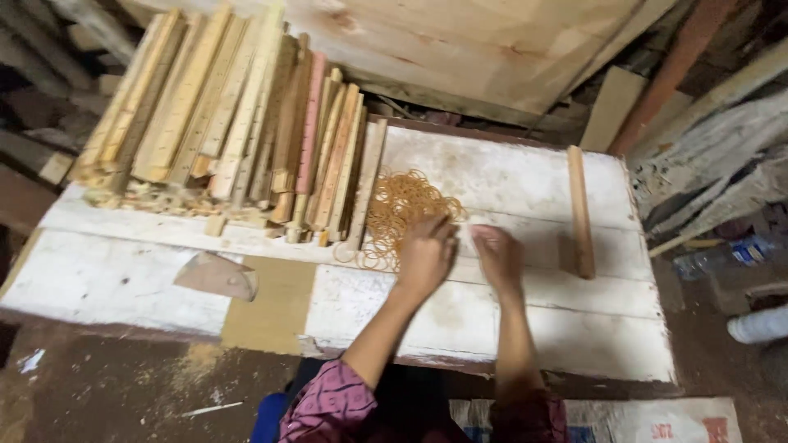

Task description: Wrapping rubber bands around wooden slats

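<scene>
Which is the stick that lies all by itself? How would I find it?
Start at the white painted table and go to its right side, away from the big stack of wooden sticks. One lone wooden stick lies there, right of the right hand. Nothing touches it, unlike the stacked ones.

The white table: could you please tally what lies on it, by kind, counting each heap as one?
Stacks of wooden sticks: 1
Heaps of rubber bands: 1
Lone sticks: 1
Hands: 2, left hand on the bands, right hand beside it
Total: 5
</scene>
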